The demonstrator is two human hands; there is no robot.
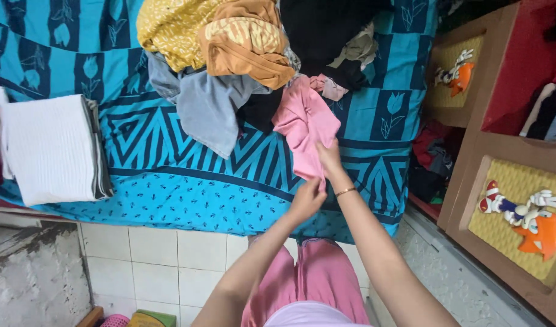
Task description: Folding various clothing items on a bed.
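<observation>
Centrally, a pink garment [305,124] is pinched at its lower edge by the left hand [307,200] and right hand [330,158]; a clothes pile [253,48] is heaped above; folded white cloth [47,148] is seen left

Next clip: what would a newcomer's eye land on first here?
Probably the pink cloth garment at centre, pinched by both the left hand and the right hand over the turquoise patterned bedsheet. Behind it lies a heap of mixed clothes in mustard, orange, grey and black, and at the left a folded white ribbed towel.
</observation>
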